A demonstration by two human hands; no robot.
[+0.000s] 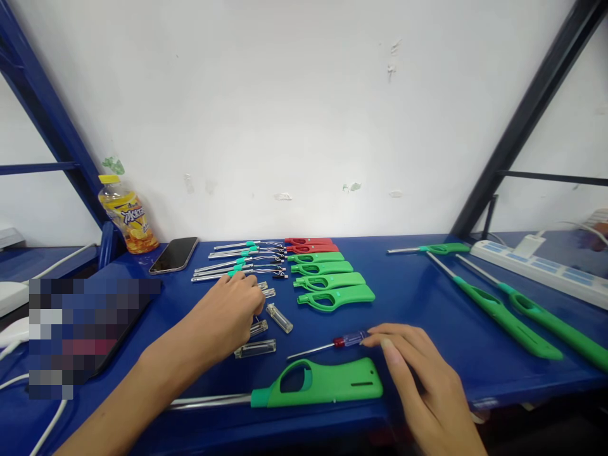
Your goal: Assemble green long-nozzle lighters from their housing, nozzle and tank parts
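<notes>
My left hand (227, 313) reaches over the blue table (408, 297), fingers curled down onto several small clear plastic gas tanks (279, 317); what its fingertips pinch is hidden. My right hand (418, 373) rests near the front edge, fingers loosely spread, fingertips touching the handle end of a small screwdriver (332, 344). A green long-nosed lighter (317, 383) with a metal tube lies along the front edge between both hands. Behind the left hand lie metal tubes with wires (242, 261) and a row of red and green handle shells (327, 282).
A phone (174, 254) and a yellow drink bottle (127, 218) stand at the back left. Three assembled green lighters (503, 310) lie at the right, next to a white power strip (536, 269). A blurred dark object lies at the left edge, with white cables.
</notes>
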